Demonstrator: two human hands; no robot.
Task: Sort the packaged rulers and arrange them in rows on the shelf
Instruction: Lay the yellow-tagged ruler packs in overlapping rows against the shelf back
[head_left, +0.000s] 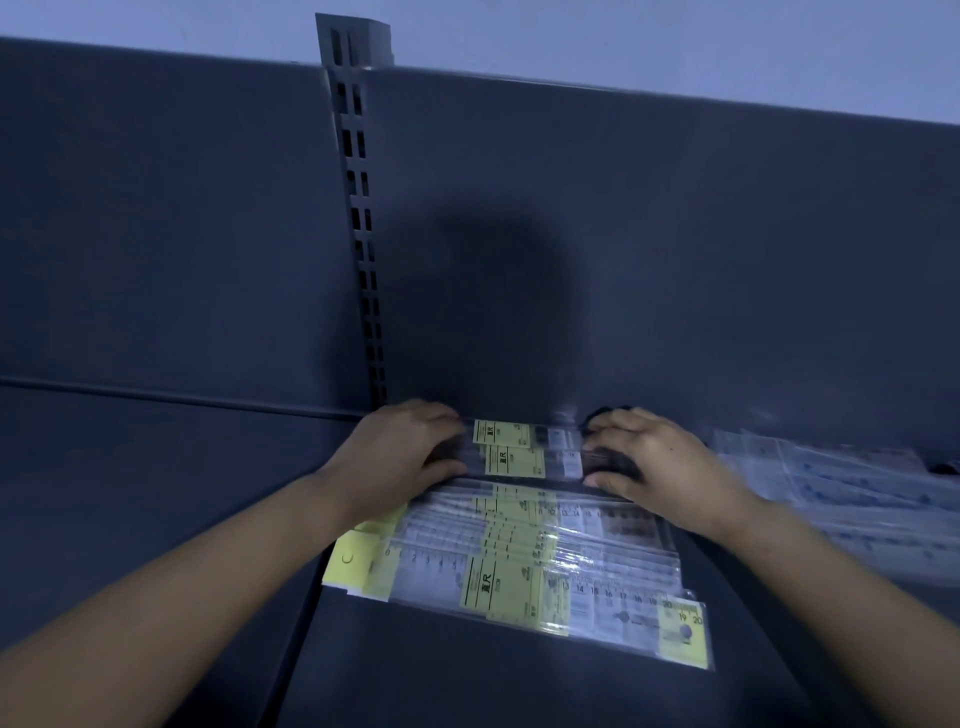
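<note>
left hand (410, 452) and right hand (654, 457) each have fingers curled round one end of a bundle of packaged rulers (519, 452) at the back of the shelf (467, 675). an overlapping row (519, 561) lies just in front, with blurry loose packs (841, 488) off to the right.

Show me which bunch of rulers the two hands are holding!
The clear-wrapped bundle with yellow labels at the back: left hand and right hand grip its ends. The fanned row in front and blurred pile are not held.
</note>
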